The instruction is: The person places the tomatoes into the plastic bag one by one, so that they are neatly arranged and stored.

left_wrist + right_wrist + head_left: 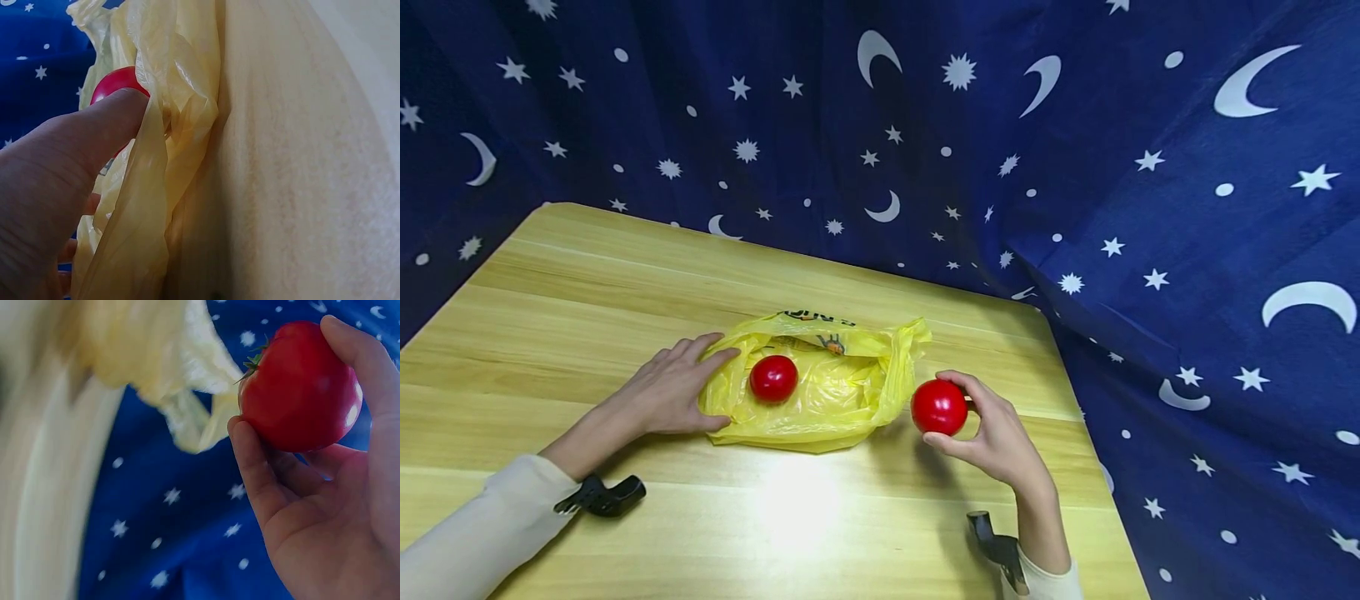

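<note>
A red tomato with a green calyx, seen in the right wrist view, is held between the thumb and fingers of my right hand. This hand is just right of a crumpled yellow plastic bag lying on the table with its mouth open upward. Inside the bag, toward its left side, sits a second red tomato. My left hand is at the bag's left edge, thumb and fingers spread apart against the film. In the left wrist view the thumb lies along the film, partly in front of the tomato.
The wooden table has a rounded far corner on each side. A dark blue curtain with white moons and stars hangs behind it and along the right. Black wrist mounts sit at both sleeves.
</note>
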`<state>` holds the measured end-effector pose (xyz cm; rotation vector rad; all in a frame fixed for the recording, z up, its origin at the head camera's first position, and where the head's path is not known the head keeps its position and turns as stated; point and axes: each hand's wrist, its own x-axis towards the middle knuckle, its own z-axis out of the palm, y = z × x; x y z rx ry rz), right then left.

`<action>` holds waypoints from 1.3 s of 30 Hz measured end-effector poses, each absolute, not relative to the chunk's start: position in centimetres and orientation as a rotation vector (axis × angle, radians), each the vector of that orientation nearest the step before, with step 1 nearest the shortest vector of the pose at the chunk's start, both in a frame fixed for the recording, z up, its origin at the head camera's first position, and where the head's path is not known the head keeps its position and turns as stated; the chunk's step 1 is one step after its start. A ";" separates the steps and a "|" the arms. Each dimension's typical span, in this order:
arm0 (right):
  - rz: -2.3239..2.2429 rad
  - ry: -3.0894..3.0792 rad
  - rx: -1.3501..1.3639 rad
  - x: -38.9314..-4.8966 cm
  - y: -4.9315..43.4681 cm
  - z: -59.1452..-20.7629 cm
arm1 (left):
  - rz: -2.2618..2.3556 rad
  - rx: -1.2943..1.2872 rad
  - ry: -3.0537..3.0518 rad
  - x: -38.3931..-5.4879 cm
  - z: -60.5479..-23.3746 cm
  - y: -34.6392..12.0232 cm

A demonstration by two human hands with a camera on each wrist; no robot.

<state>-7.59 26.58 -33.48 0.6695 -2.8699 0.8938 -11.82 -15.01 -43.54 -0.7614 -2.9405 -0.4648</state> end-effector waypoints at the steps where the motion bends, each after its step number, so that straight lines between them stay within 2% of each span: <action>1: 0.895 -2.861 0.706 -7.7 26.1 -33.2 | -0.467 -0.761 -2.939 -11.8 -43.5 -15.0; 7: 0.876 -2.829 0.843 -8.9 23.4 -32.0 | -0.462 -0.763 -2.957 -11.8 -43.5 -15.1; 21: 0.853 -2.846 0.922 -12.0 19.5 -32.2 | -0.459 -0.788 -2.963 -11.7 -43.4 -15.1; 31: 0.766 -3.000 0.927 -14.1 16.0 -36.0 | -0.462 -0.779 -2.966 -11.6 -43.4 -15.1; 39: 0.697 -3.057 0.944 -14.8 15.3 -38.9 | -0.463 -0.787 -2.943 -11.6 -43.4 -15.2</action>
